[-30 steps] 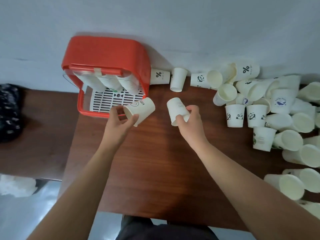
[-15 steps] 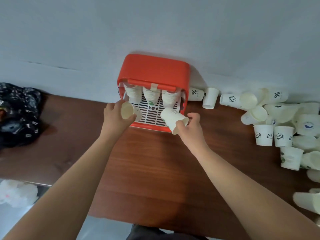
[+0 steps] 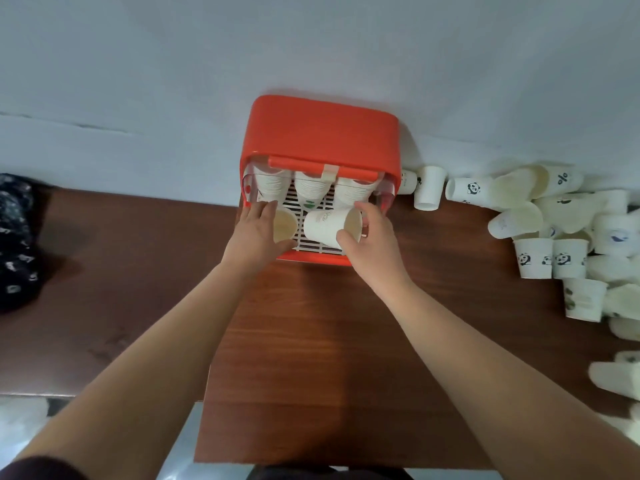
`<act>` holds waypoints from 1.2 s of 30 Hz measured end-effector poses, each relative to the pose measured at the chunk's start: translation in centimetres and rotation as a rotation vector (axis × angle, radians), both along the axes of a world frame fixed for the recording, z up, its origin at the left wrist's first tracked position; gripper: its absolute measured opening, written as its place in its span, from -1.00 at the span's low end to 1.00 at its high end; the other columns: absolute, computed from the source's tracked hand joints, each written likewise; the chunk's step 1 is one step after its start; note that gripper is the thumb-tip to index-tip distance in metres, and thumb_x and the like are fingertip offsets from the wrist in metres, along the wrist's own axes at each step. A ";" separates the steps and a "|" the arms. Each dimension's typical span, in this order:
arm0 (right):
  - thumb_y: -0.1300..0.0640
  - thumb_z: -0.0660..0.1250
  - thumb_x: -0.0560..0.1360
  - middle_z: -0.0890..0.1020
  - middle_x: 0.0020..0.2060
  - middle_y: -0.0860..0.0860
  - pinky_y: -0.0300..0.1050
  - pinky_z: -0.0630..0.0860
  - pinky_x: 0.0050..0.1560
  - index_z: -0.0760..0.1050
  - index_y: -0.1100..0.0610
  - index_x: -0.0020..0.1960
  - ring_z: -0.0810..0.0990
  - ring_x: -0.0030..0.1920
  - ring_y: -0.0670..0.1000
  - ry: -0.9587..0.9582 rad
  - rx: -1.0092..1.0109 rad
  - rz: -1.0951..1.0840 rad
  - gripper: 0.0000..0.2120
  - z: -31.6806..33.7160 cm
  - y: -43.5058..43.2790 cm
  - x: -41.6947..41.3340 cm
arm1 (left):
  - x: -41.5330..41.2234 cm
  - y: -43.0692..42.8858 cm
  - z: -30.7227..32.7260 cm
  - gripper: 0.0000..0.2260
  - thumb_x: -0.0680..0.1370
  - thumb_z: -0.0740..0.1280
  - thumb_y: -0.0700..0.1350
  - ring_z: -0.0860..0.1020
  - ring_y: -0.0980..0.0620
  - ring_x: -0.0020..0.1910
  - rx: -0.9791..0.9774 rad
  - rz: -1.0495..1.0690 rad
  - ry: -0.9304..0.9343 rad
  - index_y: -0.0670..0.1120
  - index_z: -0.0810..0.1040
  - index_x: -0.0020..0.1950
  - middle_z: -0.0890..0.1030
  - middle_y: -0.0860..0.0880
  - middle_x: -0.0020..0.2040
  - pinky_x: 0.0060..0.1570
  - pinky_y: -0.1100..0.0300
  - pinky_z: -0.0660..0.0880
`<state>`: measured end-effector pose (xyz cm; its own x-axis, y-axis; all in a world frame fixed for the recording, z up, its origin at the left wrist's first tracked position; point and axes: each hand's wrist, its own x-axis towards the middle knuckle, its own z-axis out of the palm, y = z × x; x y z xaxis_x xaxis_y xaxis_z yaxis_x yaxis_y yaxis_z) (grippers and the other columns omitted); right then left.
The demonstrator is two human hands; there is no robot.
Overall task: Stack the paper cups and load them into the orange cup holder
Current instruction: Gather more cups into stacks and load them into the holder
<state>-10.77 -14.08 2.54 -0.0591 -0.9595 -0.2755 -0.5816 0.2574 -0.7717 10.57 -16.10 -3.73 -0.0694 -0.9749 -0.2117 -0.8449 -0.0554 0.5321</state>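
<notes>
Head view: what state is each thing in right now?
orange cup holder: front open, holding three cup stacks.
left hand: grips left cup, mouth facing camera.
right hand: grips right cup, held sideways.
loose cups: unstacked on table; some standing, some tipped.

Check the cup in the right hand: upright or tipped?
Tipped. The paper cup in the right hand lies sideways, mouth facing right, base pointing left, over the orange cup holder.

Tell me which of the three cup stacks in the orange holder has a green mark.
The middle stack: its lowest cup bears a green print. The left stack and the right stack show only plain white where visible.
</notes>
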 end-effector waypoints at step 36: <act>-0.02 0.34 0.57 0.46 0.40 0.01 -0.03 0.37 0.41 0.36 0.09 0.47 0.43 0.40 -0.01 0.133 0.036 0.260 -0.49 -2.5 0.3 2.1 | 3.6 4.8 1.0 -0.55 0.56 0.38 -0.08 0.41 0.13 0.34 -0.067 0.201 0.255 -0.07 0.43 0.44 0.41 0.00 0.42 0.35 0.15 0.40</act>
<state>-8.72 -13.81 0.07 0.1500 -0.9369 -0.3157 -0.7270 0.1119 -0.6774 14.19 -11.29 -2.76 0.0830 -0.9856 -0.1474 -0.6594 -0.1652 0.7334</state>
